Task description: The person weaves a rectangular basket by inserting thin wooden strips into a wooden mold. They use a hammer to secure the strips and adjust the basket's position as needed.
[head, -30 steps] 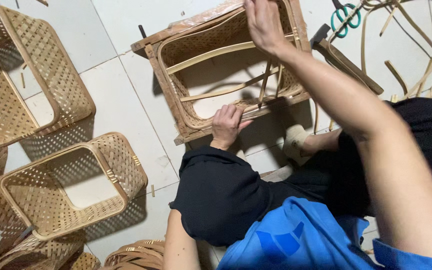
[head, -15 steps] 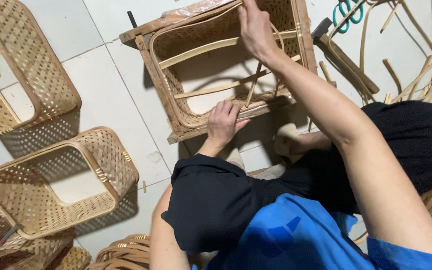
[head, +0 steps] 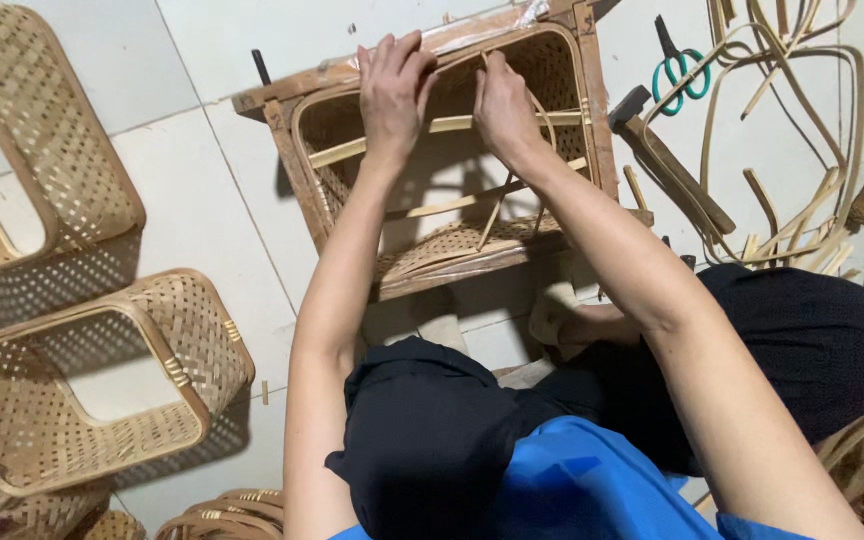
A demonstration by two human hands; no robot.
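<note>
— Basket (head: 422,250), half woven, where?

— Sits on the tiled floor (head: 202,200), inside a wooden frame (head: 602,110), just ahead of the knees. Lies open side up, long axis running left to right.

— Left hand (head: 392,85)?

— Rests on the far edge of the basket, toward its far left corner. Fingers (head: 397,55) pressed together, bent over the rim and clamped on it.

— Right hand (head: 502,100)?

— Just beside the left, apart by a narrow gap, at the same far edge. Fingers curled inward, tips hidden behind the knuckles; seems to pinch a thin bent strip (head: 544,112), but cannot tell for sure.

— And the flat strip (head: 447,125) across the opening?

— Spans from the left edge to the right edge, parallel to the long axis, passing directly under both hands. Lies below the fingers and a little toward the body, touching or nearly touching the heel of each hand.

— Nearer hand?

— Much the same for both; right slightly closer, with wrist laid over it.

— Anything else inside?

— Loose sticks (head: 492,215) leaning at the near edge, well below the fingers.

— Around it?

— Hammer (head: 672,165) just beside the right edge of the frame, green-handled scissors (head: 680,72) beyond it, a tangle of bent strips (head: 812,150) farther right. Two finished baskets (head: 82,400) well apart at the left.
</note>
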